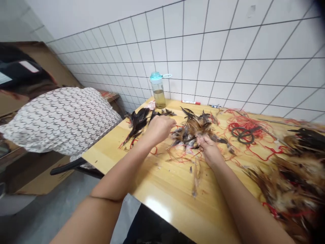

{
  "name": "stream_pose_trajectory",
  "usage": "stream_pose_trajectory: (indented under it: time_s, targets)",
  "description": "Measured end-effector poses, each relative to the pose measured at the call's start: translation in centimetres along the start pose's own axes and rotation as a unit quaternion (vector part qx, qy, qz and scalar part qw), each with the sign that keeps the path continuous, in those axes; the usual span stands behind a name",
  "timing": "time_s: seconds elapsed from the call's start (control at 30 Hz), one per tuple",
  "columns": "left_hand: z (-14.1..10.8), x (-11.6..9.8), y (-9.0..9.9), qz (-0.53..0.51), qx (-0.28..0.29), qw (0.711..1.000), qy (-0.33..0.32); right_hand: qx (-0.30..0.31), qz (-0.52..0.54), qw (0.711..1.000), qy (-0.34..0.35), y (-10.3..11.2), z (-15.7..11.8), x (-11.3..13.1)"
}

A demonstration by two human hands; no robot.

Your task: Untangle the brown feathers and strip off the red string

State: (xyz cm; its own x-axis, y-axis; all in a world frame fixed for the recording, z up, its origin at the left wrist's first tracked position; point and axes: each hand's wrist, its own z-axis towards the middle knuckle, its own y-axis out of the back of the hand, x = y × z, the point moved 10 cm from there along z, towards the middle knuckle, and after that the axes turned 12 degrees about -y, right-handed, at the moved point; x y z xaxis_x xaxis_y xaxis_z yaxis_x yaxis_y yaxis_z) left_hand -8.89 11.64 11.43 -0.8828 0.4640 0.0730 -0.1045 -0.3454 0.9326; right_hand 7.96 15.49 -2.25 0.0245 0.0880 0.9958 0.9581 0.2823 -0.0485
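Note:
My left hand [161, 128] is over the wooden table [111, 159], fingers curled together just left of a pile of brown and dark feathers [195, 125]. What it pinches, if anything, is hidden; a bit of red string shows beside the fingertips. My right hand [208, 149] has thumb and fingers closed on a feather at the near edge of that pile. Dark feathers [138, 122] lie on the table beyond my left forearm. Thin red string [175, 157] and loose feather scraps are scattered under and between my hands.
Black-handled scissors [245, 135] lie on tangled red string [238, 120] to the right. A large feather heap [291, 183] covers the right side. A bottle [159, 95] and a red-capped marker [190, 102] are near the tiled wall. A person in a patterned shirt [61, 118] is at left.

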Motion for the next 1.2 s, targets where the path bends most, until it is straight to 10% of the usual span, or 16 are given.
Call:
stream_pose_trajectory:
  time_s: [0.2,0.4,0.57,0.77,0.93,1.2]
  targets:
    - [0.5,-6.0,-4.2,-0.062,-0.038,0.995,-0.062,-0.041,-0.054,0.997,0.043,0.4,-0.4,1.6]
    - [-0.5,-6.2,-5.1,-0.136,-0.086,0.986,-0.05,0.019,-0.034,0.999,-0.011,-1.5,-0.1,0.1]
    - [-0.6,-6.2,-5.6,-0.172,-0.073,0.981,-0.058,-0.05,-0.161,0.985,0.025,-0.4,-0.5,1.2]
    - [-0.8,-7.4,-5.6,-0.135,-0.045,0.986,-0.091,-0.163,-0.51,0.843,0.053,-0.1,-2.0,3.4]
    - [-1.0,-9.8,-5.0,-0.064,-0.059,0.983,-0.162,-0.135,-0.682,0.717,0.055,-2.0,-2.6,3.4]
    - [-0.7,-8.3,-4.5,-0.108,-0.06,0.969,-0.215,-0.002,-0.718,0.679,0.153,-6.0,-3.8,2.9]
